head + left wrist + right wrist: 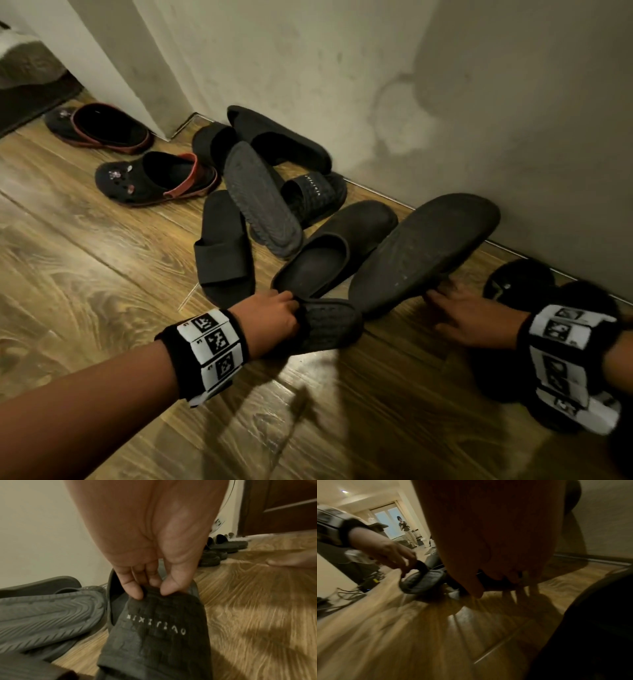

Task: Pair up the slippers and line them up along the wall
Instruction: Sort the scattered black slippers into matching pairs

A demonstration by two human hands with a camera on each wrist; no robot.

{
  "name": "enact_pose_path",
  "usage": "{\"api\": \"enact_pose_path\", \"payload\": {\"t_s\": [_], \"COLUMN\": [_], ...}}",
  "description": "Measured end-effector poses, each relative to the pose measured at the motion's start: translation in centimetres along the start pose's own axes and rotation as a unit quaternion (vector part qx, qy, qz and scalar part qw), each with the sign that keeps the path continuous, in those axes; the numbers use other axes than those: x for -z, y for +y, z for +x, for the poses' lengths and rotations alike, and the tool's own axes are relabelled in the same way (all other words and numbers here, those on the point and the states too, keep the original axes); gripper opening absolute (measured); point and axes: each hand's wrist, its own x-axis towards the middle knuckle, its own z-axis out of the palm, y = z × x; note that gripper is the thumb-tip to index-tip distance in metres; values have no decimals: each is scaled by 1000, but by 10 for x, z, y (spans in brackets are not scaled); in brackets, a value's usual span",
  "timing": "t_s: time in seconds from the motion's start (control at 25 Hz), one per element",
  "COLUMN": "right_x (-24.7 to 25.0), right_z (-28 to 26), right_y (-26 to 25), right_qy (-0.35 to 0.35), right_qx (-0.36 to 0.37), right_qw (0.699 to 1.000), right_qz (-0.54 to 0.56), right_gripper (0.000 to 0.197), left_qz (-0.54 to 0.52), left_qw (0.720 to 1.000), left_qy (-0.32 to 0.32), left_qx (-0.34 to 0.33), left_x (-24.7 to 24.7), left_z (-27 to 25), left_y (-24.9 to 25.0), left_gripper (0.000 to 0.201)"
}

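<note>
My left hand (291, 310) pinches the strap of a dark textured slide with white lettering (154, 623), low over the floor; the same slide (329, 325) shows in the head view. Its likely mate (317, 195) lies in the pile near the wall. My right hand (442, 301) grips the near edge of a large black slipper (424, 253), sole up and tilted toward the wall. In the right wrist view the right hand (496, 586) is dark, its fingers curled down. A closed-toe black slipper (335, 246) lies between my hands.
Along the wall (308, 68) lie a sole-up slide (260, 195), a plain black slide (222, 246) and more black slides (277, 140). Two red-trimmed clogs (154, 181) sit at the left. Fluffy black slippers (520, 281) lie right of my right hand. Wooden floor (102, 274) stretches to the left.
</note>
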Motion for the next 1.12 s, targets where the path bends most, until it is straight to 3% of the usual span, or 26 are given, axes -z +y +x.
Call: {"api": "enact_pose_path", "payload": {"t_s": [0.12, 0.24, 0.32, 0.4, 0.44, 0.48, 0.52, 0.64, 0.76, 0.88, 1.0, 1.04, 1.12], "right_x": [-24, -18, 3, 19, 22, 24, 23, 22, 18, 13, 13, 15, 22], "right_z": [-30, -45, -42, -32, -27, -22, -18, -18, -25, -34, -40, -42, -44], "right_y": [-21, -35, -39, -40, -41, -39, -39, -37, -31, -31, -36, -38, -45], "right_qy": [117, 241, 264, 231, 199, 175, 161, 161, 132, 122, 153, 169, 196], "right_qx": [-46, -21, -6, 14, 17, 17, 18, 33, 18, 25, 47, 53, 63], "right_qw": [991, 965, 953, 959, 966, 971, 973, 977, 985, 986, 982, 980, 977], "right_qz": [43, -104, -145, -164, -163, -161, -161, -137, -112, -112, -99, -87, -49], "right_gripper": [77, 72, 68, 65, 63, 62, 60, 58, 59, 56, 47, 45, 41], "left_qz": [7, -109, -279, -406, -447, -465, -458, -368, -338, -324, -269, -256, -261], "left_qw": [1000, 991, 938, 850, 819, 806, 812, 865, 891, 906, 917, 918, 913], "left_qy": [-20, 59, 204, 327, 344, 338, 319, 234, 142, 67, 39, 38, 44], "left_qx": [-12, -44, -2, 69, 106, 139, 170, 250, 267, 264, 294, 300, 311], "left_x": [-6, -8, -4, 2, 4, 6, 5, -7, -14, -14, -19, -22, -29], "left_z": [4, -8, -20, -26, -28, -29, -30, -37, -42, -45, -44, -40, -32], "left_y": [-4, -17, -33, -57, -69, -79, -87, -94, -79, -58, -32, -21, -1], "left_gripper": [28, 26, 29, 27, 27, 26, 25, 25, 28, 66, 99, 102, 91]}}
